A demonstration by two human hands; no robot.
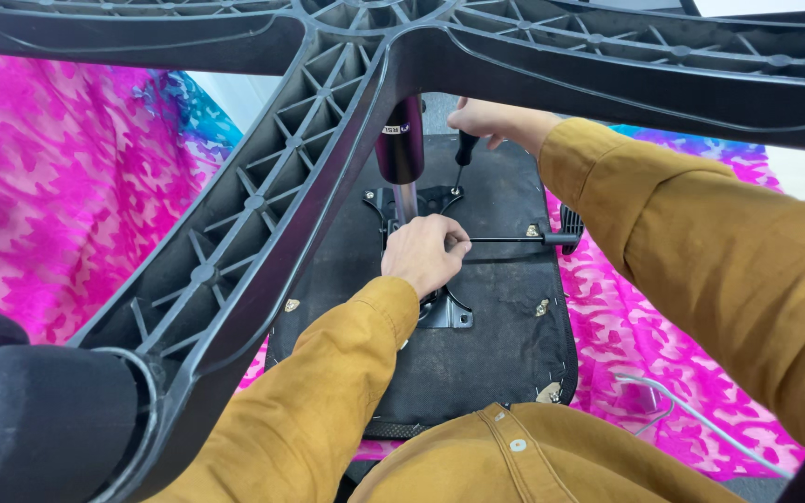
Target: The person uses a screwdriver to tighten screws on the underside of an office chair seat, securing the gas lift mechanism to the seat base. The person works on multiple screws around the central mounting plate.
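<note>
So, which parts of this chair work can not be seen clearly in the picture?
- Screw under the screwdriver: too small to tell, head view.
- Mounting plate: its middle is covered by the left hand.
- Gas cylinder: its top is hidden behind the star base.
- Right hand: fingers partly hidden by the base arm.
- Caster: blurred, cut by the picture's lower left edge.

Right hand [484, 119] holds screwdriver [463, 156]; left hand [424, 253] grips chair mechanism plate [444, 312].
</note>
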